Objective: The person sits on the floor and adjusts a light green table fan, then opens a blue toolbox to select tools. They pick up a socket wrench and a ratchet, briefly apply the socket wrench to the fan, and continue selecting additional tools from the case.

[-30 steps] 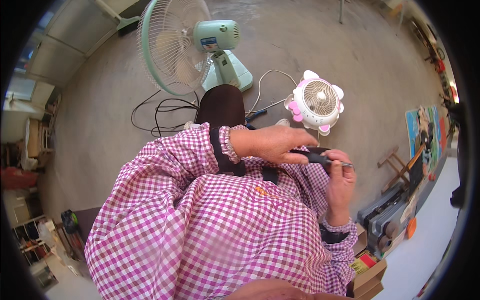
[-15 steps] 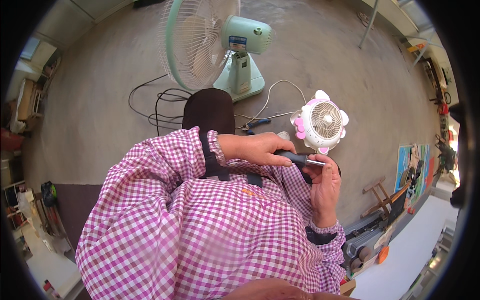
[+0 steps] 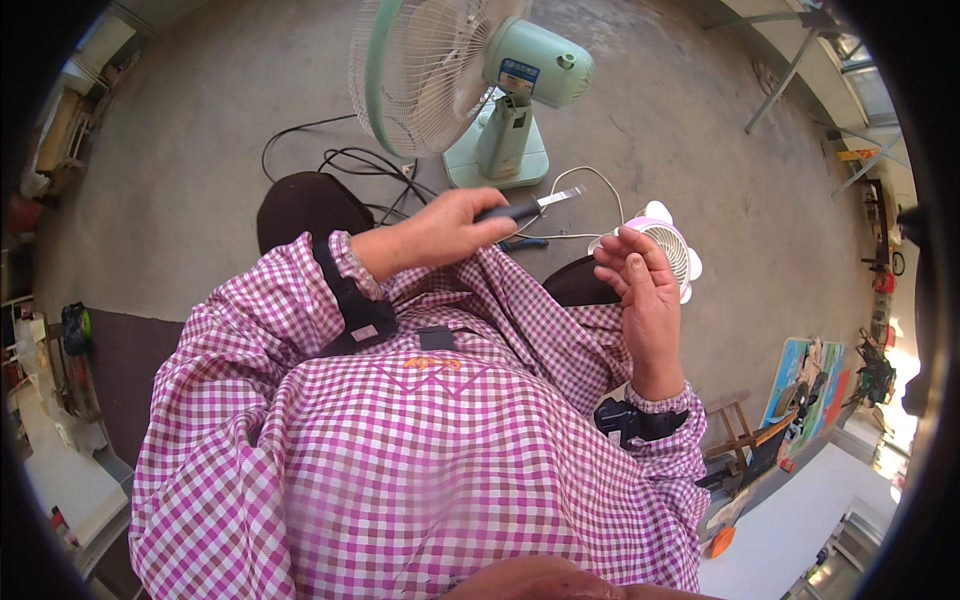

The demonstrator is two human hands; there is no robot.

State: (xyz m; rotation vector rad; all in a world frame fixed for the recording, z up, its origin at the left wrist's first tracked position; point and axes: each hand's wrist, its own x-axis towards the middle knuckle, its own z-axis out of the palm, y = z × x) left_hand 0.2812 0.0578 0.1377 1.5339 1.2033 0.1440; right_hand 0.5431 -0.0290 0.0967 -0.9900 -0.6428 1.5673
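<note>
My left hand [image 3: 450, 225] is closed around the black handle of a tool [image 3: 520, 210], its flat metal tip pointing up and right. Behind it stands a mint-green table fan [image 3: 538, 72] on its base, with black and white cords on the floor around it. My right hand [image 3: 645, 305] is raised with fingers loosely bent and apart, holding nothing. It is in front of a white and pink small fan [image 3: 685, 265] on the floor, partly hidden by the hand. A blue-handled tool [image 3: 530, 244] lies beside the white cord.
I am sitting in a checked smock, my knees [image 3: 310, 210] bent before me on the concrete floor [image 3: 210, 150]. At the right are a wooden frame [image 3: 740, 440], a colourful board [image 3: 800, 380] and a white surface [image 3: 800, 525]. Metal legs [image 3: 775, 90] stand at the back right.
My left hand has moved left and upward with the tool, away from my right hand, which has let go of it and opened. My knees have shifted apart and the view has moved.
</note>
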